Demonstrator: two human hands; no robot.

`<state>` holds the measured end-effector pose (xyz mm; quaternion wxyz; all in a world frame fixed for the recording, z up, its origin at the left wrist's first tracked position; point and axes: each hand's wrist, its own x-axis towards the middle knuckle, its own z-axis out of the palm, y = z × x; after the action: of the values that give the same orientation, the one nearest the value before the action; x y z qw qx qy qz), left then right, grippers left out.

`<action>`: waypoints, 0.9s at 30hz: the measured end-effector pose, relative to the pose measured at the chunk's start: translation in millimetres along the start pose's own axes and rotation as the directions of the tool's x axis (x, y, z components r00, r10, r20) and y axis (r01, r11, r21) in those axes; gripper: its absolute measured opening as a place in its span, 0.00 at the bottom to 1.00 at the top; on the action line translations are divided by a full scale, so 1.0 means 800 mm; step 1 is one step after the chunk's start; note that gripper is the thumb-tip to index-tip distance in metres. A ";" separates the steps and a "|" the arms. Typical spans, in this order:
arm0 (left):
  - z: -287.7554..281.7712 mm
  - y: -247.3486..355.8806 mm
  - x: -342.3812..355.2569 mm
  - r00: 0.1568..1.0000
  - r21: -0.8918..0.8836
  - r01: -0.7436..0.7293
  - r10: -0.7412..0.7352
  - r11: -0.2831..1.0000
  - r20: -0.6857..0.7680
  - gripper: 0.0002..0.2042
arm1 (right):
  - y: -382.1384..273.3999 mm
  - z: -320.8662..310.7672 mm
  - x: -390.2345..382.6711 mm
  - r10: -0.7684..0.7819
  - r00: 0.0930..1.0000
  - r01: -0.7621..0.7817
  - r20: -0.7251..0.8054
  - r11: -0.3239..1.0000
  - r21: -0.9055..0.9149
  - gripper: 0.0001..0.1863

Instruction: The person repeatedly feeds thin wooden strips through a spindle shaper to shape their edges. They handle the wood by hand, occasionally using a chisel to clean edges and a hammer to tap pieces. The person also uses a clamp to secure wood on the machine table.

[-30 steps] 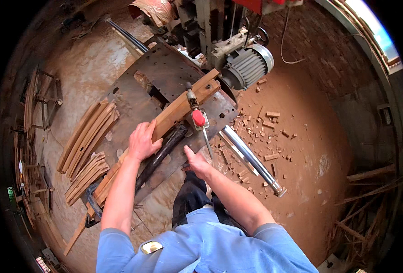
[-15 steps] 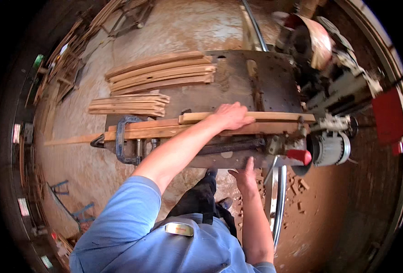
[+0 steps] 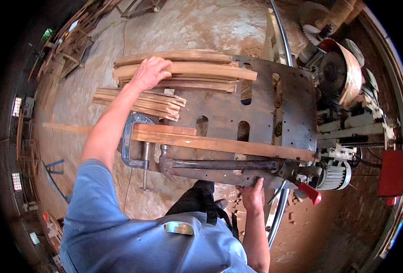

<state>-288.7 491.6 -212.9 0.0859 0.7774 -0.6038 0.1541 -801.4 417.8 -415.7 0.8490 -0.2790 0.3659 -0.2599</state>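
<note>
My left hand [image 3: 149, 73] reaches across to the far side of a dark steel machine table [image 3: 279, 100] and closes its fingers over the top curved wooden piece [image 3: 201, 69] of a stack. My right hand [image 3: 252, 195] rests with its fingers spread against the table's near edge, just below a dark metal bar [image 3: 219, 164], and holds nothing. A straight wooden board [image 3: 219, 144] lies along the near side of the table. A blue C-clamp [image 3: 129, 141] pins that board at its left end.
A second stack of curved wood strips [image 3: 137, 102] lies left of the table. A grey electric motor [image 3: 336, 175] and a red lever handle [image 3: 311, 193] are at the right, with a round saw guard [image 3: 342, 73] beyond. Wood scraps litter the dirt floor [image 3: 311, 227].
My left hand left the clamped board and reached farther out onto the stack of curved pieces. My right hand stayed at the table's near edge. The view has swung.
</note>
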 end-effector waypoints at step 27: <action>0.000 -0.072 -0.112 0.902 -0.020 0.058 -0.044 0.998 0.430 0.22 | 0.003 -0.004 0.002 -0.046 0.999 0.047 -0.022 0.998 0.051 0.38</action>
<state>-253.1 588.0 -240.5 -0.0328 0.8063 -0.5897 -0.0329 -802.3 417.2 -419.9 0.8457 -0.2625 0.3614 -0.2920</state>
